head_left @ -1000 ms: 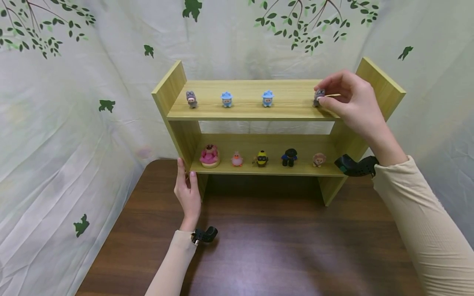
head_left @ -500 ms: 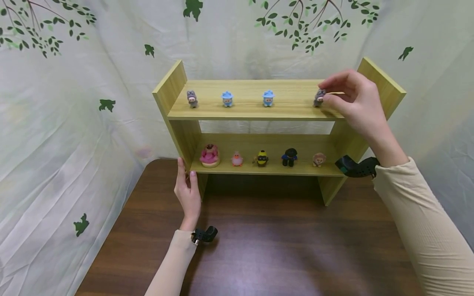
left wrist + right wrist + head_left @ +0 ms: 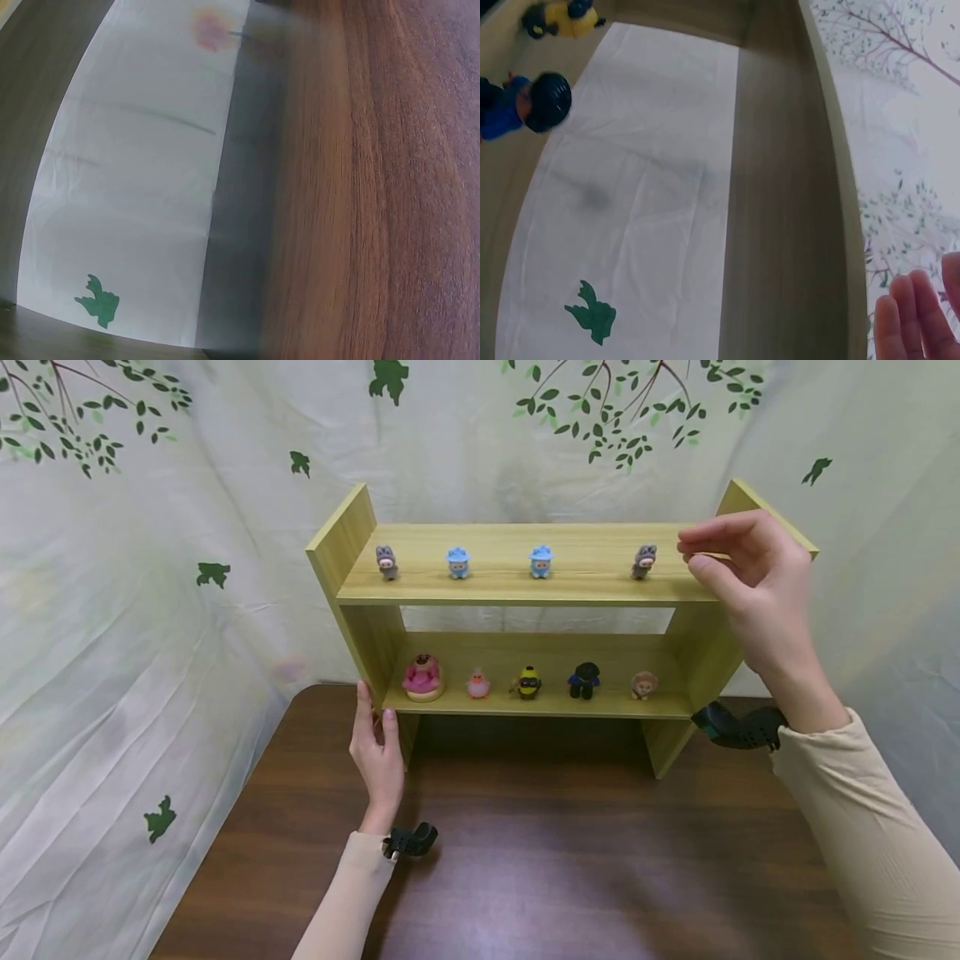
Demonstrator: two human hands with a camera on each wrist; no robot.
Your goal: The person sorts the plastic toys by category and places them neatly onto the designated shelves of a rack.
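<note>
My right hand [image 3: 768, 581] hovers at the right end of the upper shelf, fingers and thumb apart with nothing between them. Just left of its fingertips a grey eared figurine [image 3: 643, 562] stands upright on that shelf. Two blue-hatted figurines, one nearer the middle [image 3: 541, 562] and one further left [image 3: 458, 563], share the board with another grey figurine [image 3: 386, 562] at the left end. Against the left side of the wooden shelf unit [image 3: 525, 593] rests my left hand [image 3: 379, 760], its fingers straight. The right wrist view shows extended fingers [image 3: 915, 315] at the lower right.
Along the lower shelf stand a pink bear figurine [image 3: 423, 678], a small pink-white figurine [image 3: 478, 683], a yellow-and-black one [image 3: 528, 682], a dark blue one [image 3: 583, 680] and a tan one [image 3: 643, 685]. The unit stands on a brown table [image 3: 540, 852] before a leaf-printed cloth [image 3: 225, 510].
My right hand has let go of the right-hand grey figurine and drawn away to the right. The figurine stays standing on the upper shelf. My left hand keeps its place.
</note>
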